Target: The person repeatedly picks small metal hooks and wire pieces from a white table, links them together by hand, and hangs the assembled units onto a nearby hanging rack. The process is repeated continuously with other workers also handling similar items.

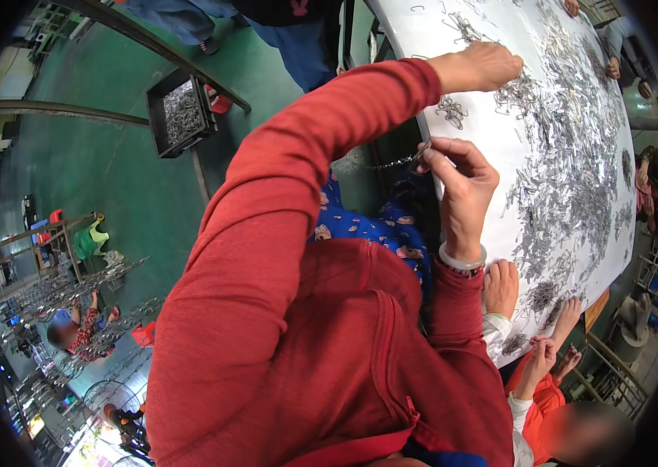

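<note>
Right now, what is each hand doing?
Left hand: fingers down, picking among metal clips on the white table.
Right hand: pinching a clip chain.

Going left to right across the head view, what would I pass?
Racks of hanging metal parts → black crate of metal pieces → red sleeve → right hand pinching a chain → white table strewn with metal clips.

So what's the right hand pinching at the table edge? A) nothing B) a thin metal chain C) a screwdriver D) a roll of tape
B: the right hand pinches a thin chain that hangs leftward off the white table, while the left hand reaches into the metal clips.
</note>
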The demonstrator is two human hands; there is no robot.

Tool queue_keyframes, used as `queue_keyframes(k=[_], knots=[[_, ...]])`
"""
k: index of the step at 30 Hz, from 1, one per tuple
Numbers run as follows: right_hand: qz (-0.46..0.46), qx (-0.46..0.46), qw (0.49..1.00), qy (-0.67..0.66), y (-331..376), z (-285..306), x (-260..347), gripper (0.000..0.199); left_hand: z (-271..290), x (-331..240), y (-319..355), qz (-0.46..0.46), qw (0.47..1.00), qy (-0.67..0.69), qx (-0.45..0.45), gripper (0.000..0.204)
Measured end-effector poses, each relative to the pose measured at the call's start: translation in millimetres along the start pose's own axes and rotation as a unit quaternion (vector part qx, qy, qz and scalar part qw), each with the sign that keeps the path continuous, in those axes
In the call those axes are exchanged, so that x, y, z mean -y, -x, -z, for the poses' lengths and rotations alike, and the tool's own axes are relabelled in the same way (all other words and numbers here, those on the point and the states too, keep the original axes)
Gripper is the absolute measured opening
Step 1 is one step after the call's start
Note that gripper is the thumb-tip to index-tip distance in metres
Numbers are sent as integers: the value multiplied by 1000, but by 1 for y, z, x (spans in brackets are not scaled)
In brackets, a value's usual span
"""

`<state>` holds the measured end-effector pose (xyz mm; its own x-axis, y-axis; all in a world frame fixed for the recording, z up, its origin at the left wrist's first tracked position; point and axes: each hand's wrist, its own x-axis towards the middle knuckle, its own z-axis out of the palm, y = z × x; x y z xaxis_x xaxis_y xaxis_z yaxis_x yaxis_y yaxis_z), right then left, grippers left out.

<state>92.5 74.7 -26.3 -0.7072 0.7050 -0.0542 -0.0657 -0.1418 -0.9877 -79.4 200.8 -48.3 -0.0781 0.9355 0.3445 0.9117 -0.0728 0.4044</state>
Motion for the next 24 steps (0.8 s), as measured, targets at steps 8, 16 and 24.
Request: queue_keyframes(k=[8, 16, 24], knots=[[33, -6, 998, -61, -34, -6, 8, 14, 108, -30, 149, 94, 923, 339, -156, 18], [91, 8, 995, -43, -33, -13, 23, 17, 112, -49, 178, 107, 924, 289, -224, 13], [175, -8, 984, 17, -37, -18, 35, 17, 121, -60, 179, 112, 926, 213, -292, 13]])
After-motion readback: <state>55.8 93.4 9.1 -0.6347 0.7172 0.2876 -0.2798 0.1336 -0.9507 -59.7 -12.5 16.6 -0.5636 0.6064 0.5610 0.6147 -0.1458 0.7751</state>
